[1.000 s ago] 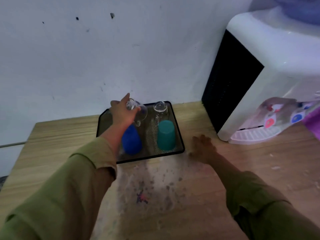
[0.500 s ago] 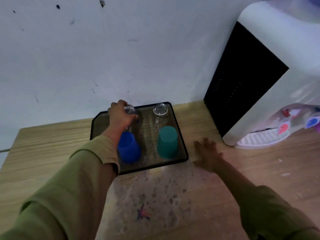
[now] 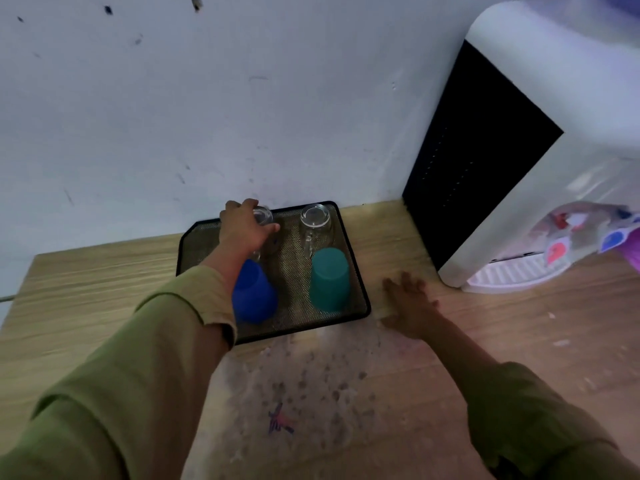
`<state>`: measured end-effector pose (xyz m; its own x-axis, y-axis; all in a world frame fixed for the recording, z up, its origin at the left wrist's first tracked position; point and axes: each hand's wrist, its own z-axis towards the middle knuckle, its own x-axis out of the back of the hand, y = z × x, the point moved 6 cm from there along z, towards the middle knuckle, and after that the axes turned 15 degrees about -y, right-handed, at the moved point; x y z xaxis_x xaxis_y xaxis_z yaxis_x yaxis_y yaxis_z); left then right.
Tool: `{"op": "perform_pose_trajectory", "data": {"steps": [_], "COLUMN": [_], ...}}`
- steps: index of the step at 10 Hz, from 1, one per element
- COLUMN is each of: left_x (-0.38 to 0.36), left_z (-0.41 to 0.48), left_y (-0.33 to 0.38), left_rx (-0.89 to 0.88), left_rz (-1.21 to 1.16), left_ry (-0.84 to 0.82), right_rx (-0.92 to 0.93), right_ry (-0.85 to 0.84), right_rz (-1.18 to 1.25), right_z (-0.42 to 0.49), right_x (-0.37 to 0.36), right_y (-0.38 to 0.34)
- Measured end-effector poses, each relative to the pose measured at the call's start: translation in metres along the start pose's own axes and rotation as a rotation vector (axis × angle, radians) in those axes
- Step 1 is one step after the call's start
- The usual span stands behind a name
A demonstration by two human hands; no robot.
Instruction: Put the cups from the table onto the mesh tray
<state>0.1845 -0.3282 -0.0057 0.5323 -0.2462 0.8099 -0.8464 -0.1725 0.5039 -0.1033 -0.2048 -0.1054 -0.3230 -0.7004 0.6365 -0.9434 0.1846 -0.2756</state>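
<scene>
A black mesh tray sits on the wooden table against the wall. Upside down on it stand a blue plastic cup front left, a teal plastic cup front right and a clear glass mug back right. My left hand grips a second clear glass cup, upside down, at the tray's back left corner; its base on the mesh is hidden by my hand. My right hand lies flat on the table, fingers spread, just right of the tray.
A white water dispenser with a black side panel stands at the right, close to the tray. A worn, speckled patch with a small coloured mark lies on the table in front of the tray.
My left hand has lowered the tilted glass cup down onto the tray's back left corner. My right hand has stayed on the table beside the tray.
</scene>
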Motion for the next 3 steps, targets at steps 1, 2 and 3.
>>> {"op": "perform_pose_trajectory", "data": {"steps": [1, 2, 3], "left_x": [0.006, 0.010, 0.008], "left_z": [-0.010, -0.034, -0.054], "left_y": [0.001, 0.004, 0.003], "left_rx": [-0.022, -0.050, -0.068], "left_rz": [-0.004, -0.018, -0.024], "left_ry": [0.025, 0.054, 0.046], "right_rx": [-0.004, -0.035, -0.005], "right_ry": [-0.024, -0.044, -0.009], "right_rz": [-0.002, -0.010, -0.022], "right_z": [-0.002, -0.004, -0.008], "right_x": [0.002, 0.003, 0.010], "right_y": [-0.003, -0.002, -0.009]}}
